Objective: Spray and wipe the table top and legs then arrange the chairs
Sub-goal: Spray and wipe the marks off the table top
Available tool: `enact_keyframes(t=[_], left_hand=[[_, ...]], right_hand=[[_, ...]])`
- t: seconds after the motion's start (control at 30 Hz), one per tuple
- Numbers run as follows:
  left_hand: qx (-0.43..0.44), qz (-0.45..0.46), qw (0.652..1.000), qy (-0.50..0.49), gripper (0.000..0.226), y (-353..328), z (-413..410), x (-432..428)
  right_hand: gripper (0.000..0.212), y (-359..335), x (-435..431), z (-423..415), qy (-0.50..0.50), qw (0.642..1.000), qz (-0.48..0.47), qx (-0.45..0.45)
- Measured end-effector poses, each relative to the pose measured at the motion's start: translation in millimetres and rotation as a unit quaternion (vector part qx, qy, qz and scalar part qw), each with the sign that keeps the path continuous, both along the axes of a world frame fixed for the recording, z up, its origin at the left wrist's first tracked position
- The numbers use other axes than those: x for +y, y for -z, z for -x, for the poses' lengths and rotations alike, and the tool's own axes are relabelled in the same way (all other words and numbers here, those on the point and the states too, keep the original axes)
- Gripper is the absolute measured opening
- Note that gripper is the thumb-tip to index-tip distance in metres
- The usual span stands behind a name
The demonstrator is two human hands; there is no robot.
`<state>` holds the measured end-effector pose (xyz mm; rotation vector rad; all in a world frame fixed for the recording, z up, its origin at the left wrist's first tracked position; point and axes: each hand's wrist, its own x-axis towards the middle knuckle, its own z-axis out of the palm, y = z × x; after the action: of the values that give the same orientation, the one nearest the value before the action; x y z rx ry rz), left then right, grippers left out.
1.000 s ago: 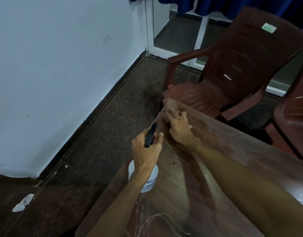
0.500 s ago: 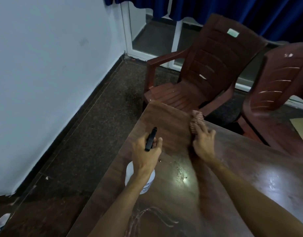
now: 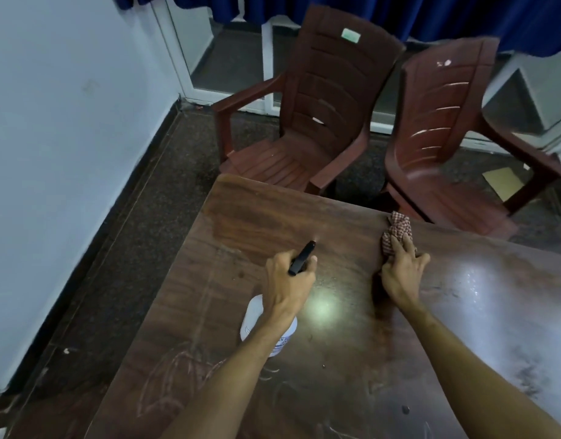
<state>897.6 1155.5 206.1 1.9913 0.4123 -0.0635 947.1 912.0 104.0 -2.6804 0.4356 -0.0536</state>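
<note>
spray bottle — half behind wrist | label unreadable | table — cut right

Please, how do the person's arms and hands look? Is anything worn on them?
Both forearms are bare up to the frame edge: no sleeve shows. The left hand and right hand have no glove, and no watch, ring or bracelet is visible.
</note>
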Motion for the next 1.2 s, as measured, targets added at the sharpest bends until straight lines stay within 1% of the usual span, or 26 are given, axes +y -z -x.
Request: enact_keyframes(t=[0.07,0.13,0.17,0.23,0.3,0.33,0.37,0.4,0.5,0.53,0.57,0.6,0.63,0.67,0.73,0.77,0.8,0.83,0.9,0.93,0.97,1.0,1.07,1.1,1.13,1.2], left_hand=[[-0.012,-0.006,1.000,-0.004,0.045,-2,-6,-8],[-0.026,-0.005,1.000,-0.013,0.033,-2,-10,-10],[-0.029,-0.004,0.999,-0.020,0.030,-4,-12,-10],[-0.032,-0.013,0.999,-0.036,0.026,-5,-16,-8],[-0.033,-0.026,0.998,-0.047,0.024,-1,-18,-4],[-0.031,-0.031,0.998,-0.054,0.023,0,-20,-2],[-0.027,-0.034,0.997,-0.061,0.022,1,-21,1],[-0.024,-0.034,0.997,-0.067,0.022,3,-22,5],[-0.023,-0.019,0.995,-0.092,0.024,3,-27,21],[-0.027,-0.015,0.994,-0.105,0.024,2,-30,28],[-0.032,-0.014,0.992,-0.117,0.023,3,-33,35],[-0.036,-0.019,0.991,-0.130,0.022,4,-36,44],[-0.037,-0.025,0.989,-0.141,0.021,4,-39,51],[-0.039,-0.032,0.987,-0.149,0.020,4,-40,60],[-0.045,-0.044,0.986,-0.154,0.017,3,-42,74],[-0.045,-0.049,0.985,-0.157,0.016,3,-44,84],[-0.046,-0.054,0.984,-0.161,0.016,4,-44,92],[-0.046,-0.058,0.983,-0.166,0.017,5,-44,101],[-0.047,-0.060,0.981,-0.178,0.018,5,-41,115],[-0.047,-0.060,0.980,-0.182,0.018,6,-40,121],[-0.046,-0.059,0.979,-0.189,0.018,8,-38,128],[-0.045,-0.059,0.978,-0.195,0.018,9,-35,133],[-0.046,-0.058,0.976,-0.203,0.019,12,-28,145],[-0.049,-0.055,0.976,-0.204,0.020,12,-26,148],[-0.051,-0.054,0.975,-0.208,0.021,12,-22,152],[-0.055,-0.051,0.971,-0.227,0.020,12,-11,164]], right_hand=[[0.067,2,-8,-7,0.023,1.000,-0.002,0.008],[0.069,4,-2,-19,0.014,1.000,0.006,0.013],[0.071,5,8,-27,-0.015,1.000,0.009,0.010],[0.077,2,45,-45,-0.116,0.993,0.005,0.001],[0.080,2,81,-60,-0.237,0.971,0.010,0.001],[0.080,3,88,-68,-0.279,0.960,0.019,0.000],[0.079,5,86,-76,-0.291,0.957,0.024,0.001],[0.078,7,77,-83,-0.266,0.964,0.023,0.005],[0.071,13,54,-93,-0.100,0.995,0.011,0.007],[0.069,11,63,-96,-0.079,0.997,0.010,0.009],[0.069,7,83,-98,-0.085,0.996,0.006,0.007],[0.071,5,111,-102,-0.126,0.992,0.001,0.004],[0.072,4,141,-105,-0.189,0.982,-0.002,0.000],[0.073,5,172,-109,-0.267,0.964,-0.005,0.002],[0.075,11,214,-114,-0.413,0.911,0.008,-0.005],[0.076,13,225,-119,-0.462,0.887,0.014,-0.007],[0.076,16,229,-128,-0.488,0.872,0.020,-0.012],[0.076,16,231,-137,-0.480,0.877,0.026,-0.013],[0.073,15,236,-161,-0.390,0.920,0.026,-0.005],[0.071,13,244,-168,-0.357,0.934,0.029,0.005],[0.070,14,258,-171,-0.368,0.929,0.033,0.008],[0.071,14,273,-167,-0.415,0.909,0.040,0.007],[0.074,21,297,-155,-0.536,0.842,0.058,-0.010],[0.073,21,299,-158,-0.553,0.831,0.056,-0.021],[0.072,21,299,-166,-0.531,0.845,0.053,-0.024],[0.069,12,305,-167,-0.430,0.902,0.041,-0.015]])
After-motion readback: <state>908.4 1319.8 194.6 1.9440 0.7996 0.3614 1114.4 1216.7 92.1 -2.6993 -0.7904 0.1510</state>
